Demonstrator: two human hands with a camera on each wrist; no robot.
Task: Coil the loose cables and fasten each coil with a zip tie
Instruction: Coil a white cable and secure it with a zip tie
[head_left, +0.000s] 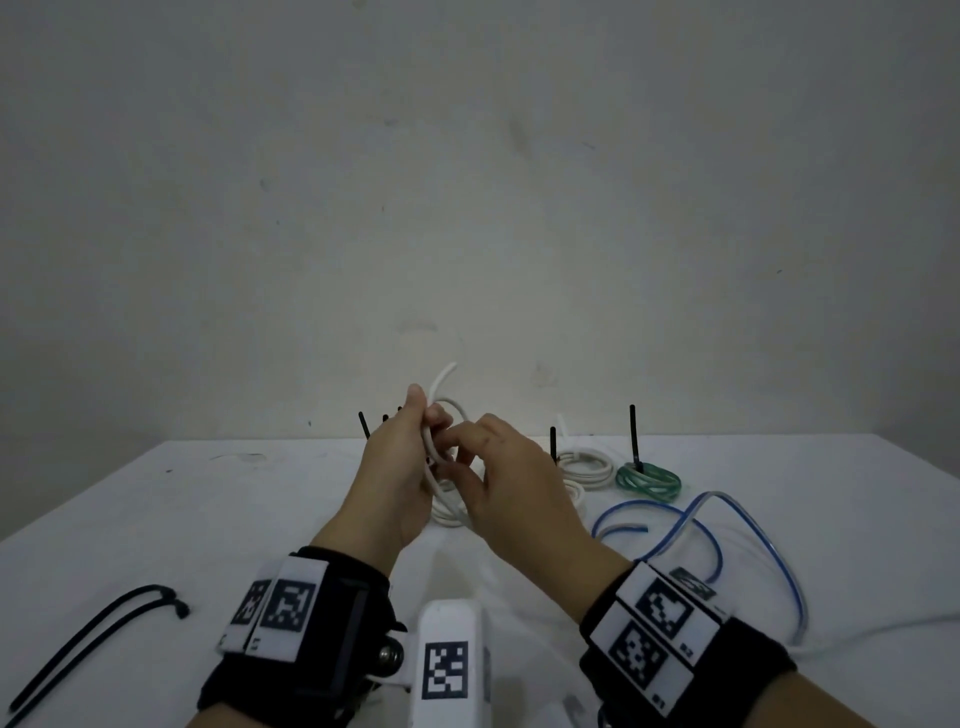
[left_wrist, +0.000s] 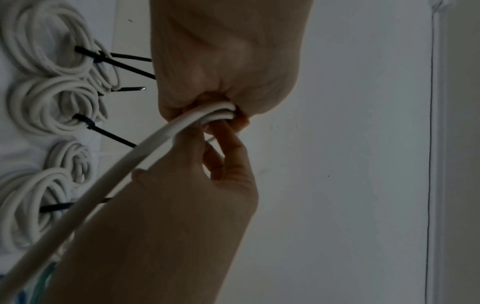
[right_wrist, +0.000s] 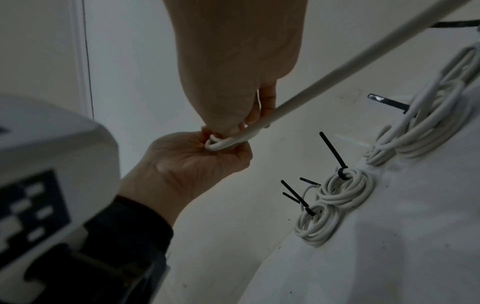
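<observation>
A white cable (head_left: 441, 385) is held above the table, wound into a few small loops (left_wrist: 221, 112), with one long free strand (right_wrist: 337, 67) running off toward the right wrist. My left hand (head_left: 423, 423) grips the bundle of loops between thumb and curled fingers. My right hand (head_left: 462, 444) meets it from the right and pinches the cable at the loops. In the left wrist view the left hand (left_wrist: 205, 107) closes over the loops and the right hand's fingers (left_wrist: 223, 133) press just beneath. Two loose black zip ties (head_left: 98, 629) lie near the table's front left.
Several white coils (head_left: 584, 462) (left_wrist: 52, 107) (right_wrist: 342, 189) bound with black zip ties lie at the back of the white table (head_left: 234, 519). A tied green coil (head_left: 648, 480) sits to their right. A loose blue cable (head_left: 748, 540) sprawls at the right.
</observation>
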